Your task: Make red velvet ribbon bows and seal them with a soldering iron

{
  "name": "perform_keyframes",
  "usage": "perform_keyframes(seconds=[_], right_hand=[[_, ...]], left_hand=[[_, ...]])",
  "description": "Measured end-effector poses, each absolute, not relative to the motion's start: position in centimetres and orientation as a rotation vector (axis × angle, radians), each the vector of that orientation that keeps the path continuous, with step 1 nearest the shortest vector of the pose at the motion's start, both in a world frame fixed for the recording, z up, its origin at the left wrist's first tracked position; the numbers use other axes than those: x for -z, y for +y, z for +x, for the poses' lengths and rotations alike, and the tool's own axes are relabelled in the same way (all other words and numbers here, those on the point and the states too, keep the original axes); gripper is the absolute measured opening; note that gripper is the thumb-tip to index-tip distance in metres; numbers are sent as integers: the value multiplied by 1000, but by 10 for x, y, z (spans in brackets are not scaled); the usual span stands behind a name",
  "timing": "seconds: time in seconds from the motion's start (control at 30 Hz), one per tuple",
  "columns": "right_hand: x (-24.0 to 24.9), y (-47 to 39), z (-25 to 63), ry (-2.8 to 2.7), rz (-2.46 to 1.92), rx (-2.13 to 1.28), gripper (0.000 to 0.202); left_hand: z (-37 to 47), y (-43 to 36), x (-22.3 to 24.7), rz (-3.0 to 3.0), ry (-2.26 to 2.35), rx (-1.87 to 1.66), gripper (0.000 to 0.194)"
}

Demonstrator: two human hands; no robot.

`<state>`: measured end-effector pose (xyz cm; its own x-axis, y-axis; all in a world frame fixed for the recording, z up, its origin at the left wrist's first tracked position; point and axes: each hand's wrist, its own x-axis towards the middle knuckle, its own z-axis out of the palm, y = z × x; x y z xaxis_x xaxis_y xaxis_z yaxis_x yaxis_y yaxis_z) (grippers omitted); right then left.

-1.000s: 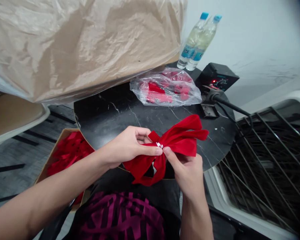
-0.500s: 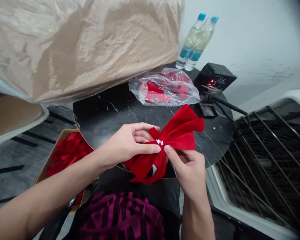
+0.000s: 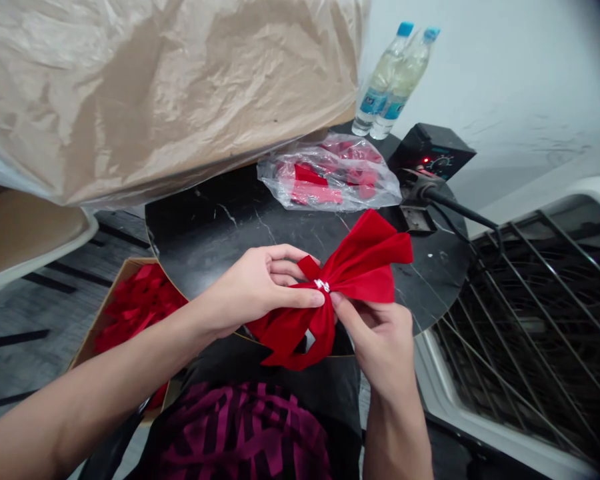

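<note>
A red fabric bow (image 3: 365,257) with a small silvery ornament at its centre is held between both hands, over the near edge of a round black marbled table (image 3: 200,233). My left hand (image 3: 260,287) grips the bow from the left, its thumb lying beside the ornament and its fingers curled behind. My right hand (image 3: 380,333) pinches the bow just right of the ornament, with most of its fingers hidden under the fabric. Loops of the bow spread to the upper right and hang toward the lower left.
A clear bag with red pieces (image 3: 330,177), two bottles (image 3: 385,87) and a black device (image 3: 430,153) with a red light and corded tool stand at the back. A box of red bows (image 3: 140,300) sits lower left. Plastic-wrapped cardboard (image 3: 180,87) overhangs the table; a metal rack (image 3: 540,313) is right.
Both hands and the bow have shifted very slightly to the right in view. Their grip on the bow looks the same.
</note>
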<state>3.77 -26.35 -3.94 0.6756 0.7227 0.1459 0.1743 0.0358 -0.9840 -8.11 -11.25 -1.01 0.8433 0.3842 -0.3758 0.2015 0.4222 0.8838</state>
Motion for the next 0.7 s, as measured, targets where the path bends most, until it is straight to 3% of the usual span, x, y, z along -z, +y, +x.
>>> perform_keyframes(seconds=[0.37,0.7], right_hand=[[38,-265,39,-795,-1559,-458,10],[39,-265,37,-801,-1488,-478,10]], left_hand=[[-81,-113,3,1140,643,-81,66],[-79,-114,13,1125,602,-134,57]])
